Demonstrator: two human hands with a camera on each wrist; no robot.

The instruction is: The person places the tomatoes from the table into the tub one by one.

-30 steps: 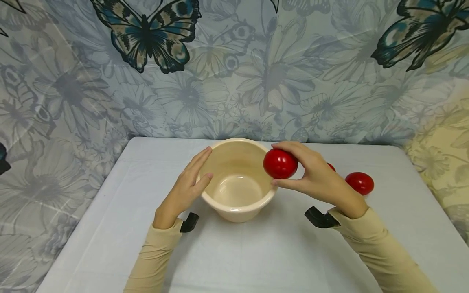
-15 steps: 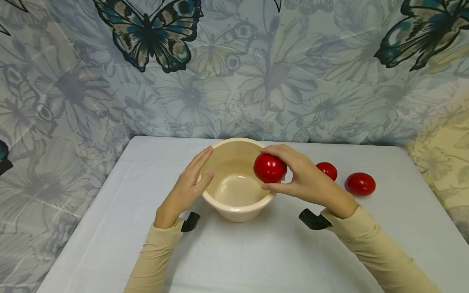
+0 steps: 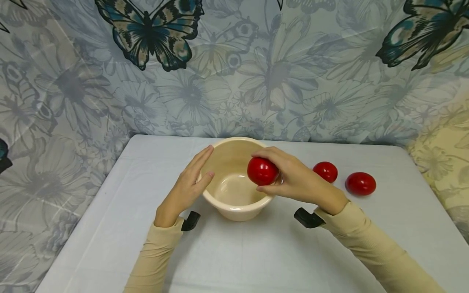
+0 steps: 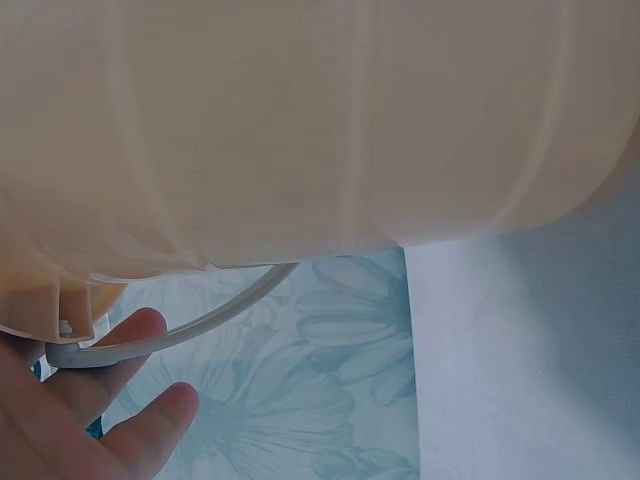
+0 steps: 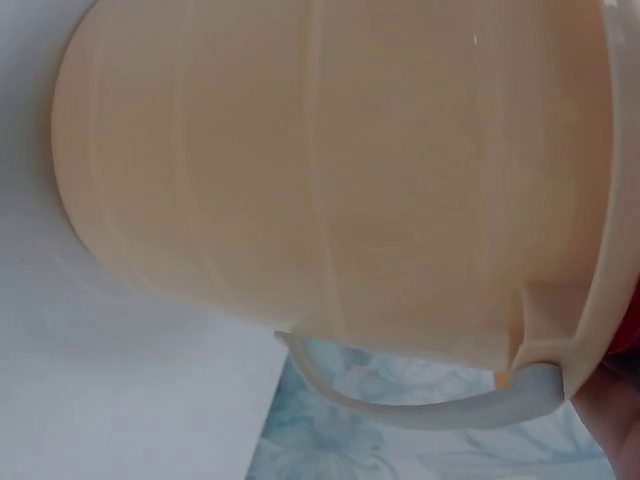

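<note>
A cream plastic bucket (image 3: 239, 211) stands upright with its mouth facing up, its inside bare. My left hand (image 3: 185, 187) rests at its left rim with fingers fairly straight, the thumb overlapping the mouth. In the left wrist view, those fingers (image 4: 150, 435) lie beside the bucket's grey handle (image 4: 225, 310). Between thumb and fingers, my right hand (image 3: 293, 179) grips a shiny red tomato-like ball (image 3: 262, 171) over the right part of the mouth. The right wrist view shows the bucket's ribbed wall (image 5: 330, 180), with only a sliver of red at the edge.
Two more red balls, a nearer one (image 3: 325, 172) and a farther one (image 3: 360, 183), lie right of the bucket on the white-covered table (image 3: 234, 260). A butterfly-patterned cloth (image 3: 234, 81) hangs behind the table. Black wrist mounts (image 3: 309, 217) jut inward from the sleeves.
My right hand has carried the red ball leftward and slightly down, from the bucket's right rim to over its mouth, uncovering another ball behind. My left hand has stayed at the rim.
</note>
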